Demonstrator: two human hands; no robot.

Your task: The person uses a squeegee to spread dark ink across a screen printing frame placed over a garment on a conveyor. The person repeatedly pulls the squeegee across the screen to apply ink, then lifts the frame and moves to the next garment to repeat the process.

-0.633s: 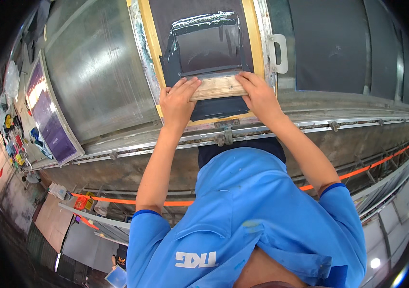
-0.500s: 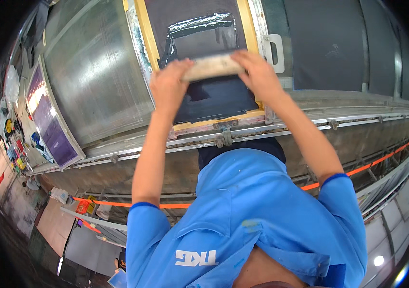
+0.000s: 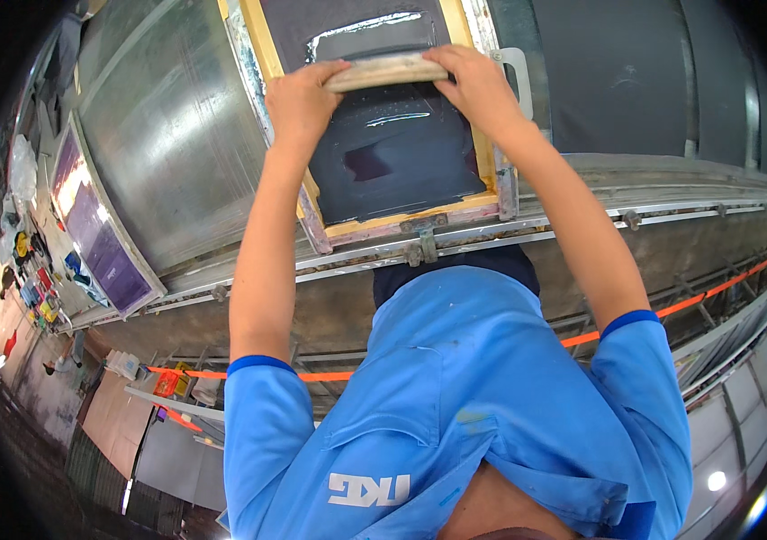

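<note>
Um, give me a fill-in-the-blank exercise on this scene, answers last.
The left hand and right hand hold opposite ____ of the pale bar.
The frame has an inner border coloured ____.
The purple panel lies to the ____ of the frame.
The shirt is coloured ____.

Missing words: ends; yellow; left; blue.

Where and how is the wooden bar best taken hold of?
Likely by both ends, from the person's near side: the wooden bar is long and lies crosswise over the dark screen. Left grip and right grip hold those ends.
</note>
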